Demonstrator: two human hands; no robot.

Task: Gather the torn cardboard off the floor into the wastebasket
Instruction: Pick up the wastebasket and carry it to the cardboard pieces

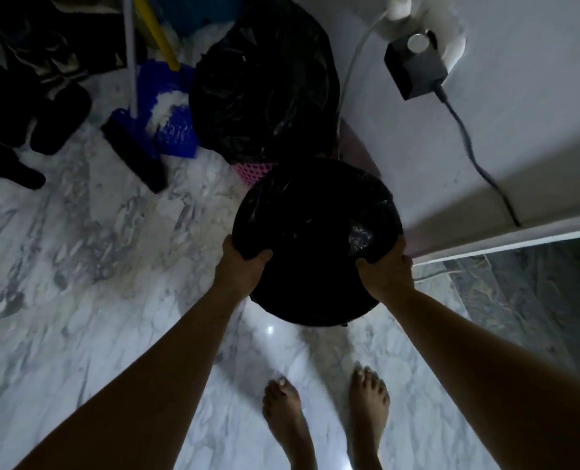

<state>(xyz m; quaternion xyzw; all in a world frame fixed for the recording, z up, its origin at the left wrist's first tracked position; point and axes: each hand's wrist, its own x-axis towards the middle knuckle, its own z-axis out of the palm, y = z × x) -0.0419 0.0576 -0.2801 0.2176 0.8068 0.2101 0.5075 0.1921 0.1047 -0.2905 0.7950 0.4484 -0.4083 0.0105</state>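
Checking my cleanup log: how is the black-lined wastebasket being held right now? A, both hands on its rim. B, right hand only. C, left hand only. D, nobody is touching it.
A: the left hand and right hand each grip the rim of the black-lined wastebasket, on opposite sides.

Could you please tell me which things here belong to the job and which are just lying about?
Job: black-lined wastebasket, gripped at its rim by left hand and right hand; no cardboard in view.
Lying about: blue dustpan, brush, dark slippers, black bag over pink basket, wall adapter.
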